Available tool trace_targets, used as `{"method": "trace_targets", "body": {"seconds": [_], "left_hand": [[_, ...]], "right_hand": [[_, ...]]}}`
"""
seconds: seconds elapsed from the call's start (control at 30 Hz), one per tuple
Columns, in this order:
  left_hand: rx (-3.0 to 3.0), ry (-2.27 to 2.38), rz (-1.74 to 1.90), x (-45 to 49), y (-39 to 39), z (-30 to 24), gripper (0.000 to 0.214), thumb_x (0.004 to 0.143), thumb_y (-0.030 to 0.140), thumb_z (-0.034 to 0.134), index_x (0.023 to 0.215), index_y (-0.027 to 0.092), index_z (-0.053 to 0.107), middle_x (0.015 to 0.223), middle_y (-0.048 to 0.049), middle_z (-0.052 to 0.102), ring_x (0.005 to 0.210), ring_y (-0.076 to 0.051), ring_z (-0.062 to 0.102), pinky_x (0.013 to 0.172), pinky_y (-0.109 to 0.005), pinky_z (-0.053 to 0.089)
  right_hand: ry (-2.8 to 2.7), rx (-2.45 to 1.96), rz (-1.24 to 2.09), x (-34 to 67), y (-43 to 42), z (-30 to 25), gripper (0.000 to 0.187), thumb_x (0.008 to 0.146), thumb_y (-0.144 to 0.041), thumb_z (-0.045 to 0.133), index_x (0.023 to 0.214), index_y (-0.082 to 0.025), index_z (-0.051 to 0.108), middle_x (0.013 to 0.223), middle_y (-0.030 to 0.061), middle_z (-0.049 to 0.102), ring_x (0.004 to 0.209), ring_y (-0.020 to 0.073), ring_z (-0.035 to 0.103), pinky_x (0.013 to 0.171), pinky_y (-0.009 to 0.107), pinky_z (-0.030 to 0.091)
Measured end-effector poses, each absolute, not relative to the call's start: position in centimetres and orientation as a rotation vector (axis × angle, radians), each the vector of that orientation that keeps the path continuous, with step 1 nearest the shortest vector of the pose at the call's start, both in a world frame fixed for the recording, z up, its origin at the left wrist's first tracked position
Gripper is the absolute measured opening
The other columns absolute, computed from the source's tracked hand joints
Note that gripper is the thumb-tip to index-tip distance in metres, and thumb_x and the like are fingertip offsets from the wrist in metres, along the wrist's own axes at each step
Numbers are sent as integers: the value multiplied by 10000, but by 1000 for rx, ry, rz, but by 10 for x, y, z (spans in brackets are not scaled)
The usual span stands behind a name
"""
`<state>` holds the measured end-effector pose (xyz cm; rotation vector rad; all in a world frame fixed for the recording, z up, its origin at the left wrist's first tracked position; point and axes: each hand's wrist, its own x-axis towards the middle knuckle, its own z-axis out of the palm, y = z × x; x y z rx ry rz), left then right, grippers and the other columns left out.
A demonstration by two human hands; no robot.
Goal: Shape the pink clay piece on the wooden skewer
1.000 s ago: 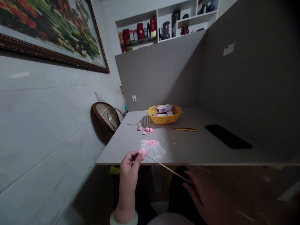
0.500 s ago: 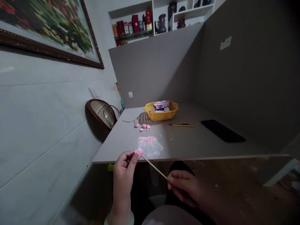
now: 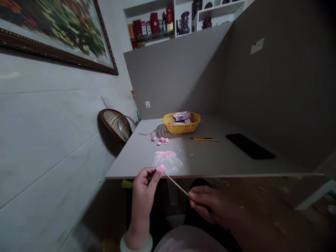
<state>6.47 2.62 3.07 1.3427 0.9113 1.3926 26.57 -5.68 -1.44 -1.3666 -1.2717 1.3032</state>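
Observation:
My left hand [image 3: 145, 184] pinches a small pink lump [image 3: 161, 169] between thumb and fingertips, held just below the table's front edge. A thin wooden stick [image 3: 176, 184] runs from the lump down to my right hand [image 3: 208, 206], whose fingers are closed on its lower end. Both hands hover over my lap, in front of the grey table [image 3: 210, 157]. On the table just beyond the lump lies a clear plastic sheet [image 3: 168, 161] with pink crumbs on it.
Several pink pieces [image 3: 161, 140] lie further back, near a yellow basket [image 3: 181, 123] holding small boxes. A yellow pencil [image 3: 204, 139] and a black phone [image 3: 250, 146] lie to the right. A round brown object [image 3: 112, 128] leans by the left wall. Grey partitions enclose the table.
My right hand has slid up the stick toward the lump and come into clear view. The left hand keeps the pink lump in nearly the same place.

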Motion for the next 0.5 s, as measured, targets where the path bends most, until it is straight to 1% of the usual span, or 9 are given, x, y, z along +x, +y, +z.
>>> {"method": "trace_targets", "body": {"seconds": [0.03,0.07,0.17,0.23,0.27,0.3,0.37,0.43,0.5], "left_hand": [[1345,921,1393,64,26,31,301,772,448,820,864,169,756,888,-71,779,841,-222,722,816,-313,551],[1334,934,1398,64,26,30,311,767,456,821,863,167,757,887,-74,779,844,-226,724,818,-317,553],[1272,963,1407,66,26,25,350,732,483,833,851,163,756,866,-77,773,848,-232,717,811,-325,559],[1244,974,1400,67,27,21,367,717,496,838,845,163,753,837,-69,761,819,-221,706,784,-317,559],[1238,976,1400,67,27,20,367,717,499,838,843,165,750,818,-62,754,796,-213,699,766,-310,556],[1241,976,1397,67,26,19,361,725,497,835,843,167,748,806,-55,748,778,-205,693,751,-302,553],[1279,960,1383,67,25,20,330,757,479,820,850,172,745,806,-48,743,771,-195,685,742,-287,544],[1349,934,1360,65,24,23,292,789,454,804,852,175,747,820,-46,743,786,-193,681,751,-279,536],[1429,919,1328,64,23,25,268,802,437,798,840,175,751,806,-44,736,779,-192,673,751,-275,529]], "right_hand": [[-1303,-1380,1269,263,-56,-18,489,914,-644,500,701,-217,609,433,-84,404,340,94,288,381,237,266],[-1336,-1403,1186,260,-57,-22,481,939,-626,473,732,-217,617,470,-68,451,376,105,360,412,237,312],[-1388,-1497,773,253,-63,-31,316,945,-528,534,932,-234,648,789,25,660,710,183,597,649,286,451],[-1380,-1550,530,253,-67,-33,239,934,-472,565,993,-254,645,988,67,681,889,235,608,790,341,448],[-1371,-1569,456,255,-69,-31,225,936,-463,558,972,-258,645,1005,74,678,910,249,601,815,357,437],[-1365,-1578,410,257,-71,-29,228,944,-464,542,923,-260,642,979,73,675,901,250,597,816,358,433],[-1352,-1566,520,261,-71,-22,259,947,-479,542,843,-256,624,874,48,655,827,219,588,757,321,435],[-1327,-1520,838,265,-68,-15,326,921,-535,563,782,-243,604,704,2,592,641,163,541,609,267,418],[-1298,-1441,1202,266,-64,-12,431,866,-627,572,694,-232,572,532,-55,470,425,109,391,438,237,333]]}}
